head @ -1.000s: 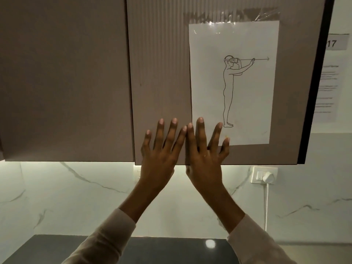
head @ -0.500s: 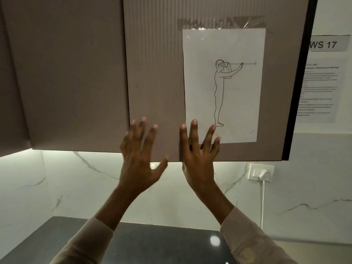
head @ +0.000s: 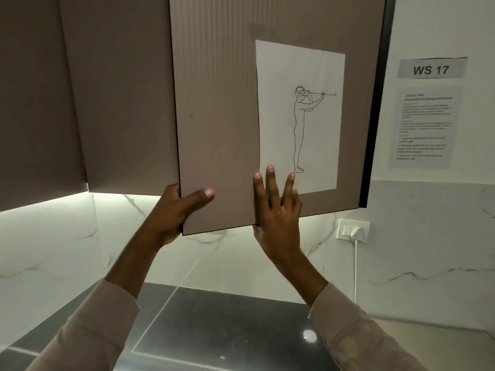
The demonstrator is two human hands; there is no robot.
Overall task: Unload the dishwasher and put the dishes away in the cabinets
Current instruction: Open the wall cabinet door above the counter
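Overhead, left hand [head: 171, 213] grips cabinet door [head: 219, 116]; right hand [head: 278, 219] touches it.

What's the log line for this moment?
cabinet door: ajar | left hand: grips its lower corner | right hand: flat on its front

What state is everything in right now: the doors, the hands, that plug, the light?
Cabinet door: ajar, left edge swung out toward the camera.
Left hand: grips the door's lower left corner, thumb on the front.
Right hand: flat on the door's front, fingers straight.
Neighbouring door: closed.
Drawing sheet: stuck on the ajar door.
Plug: seated in the wall socket.
Under-cabinet light: on.
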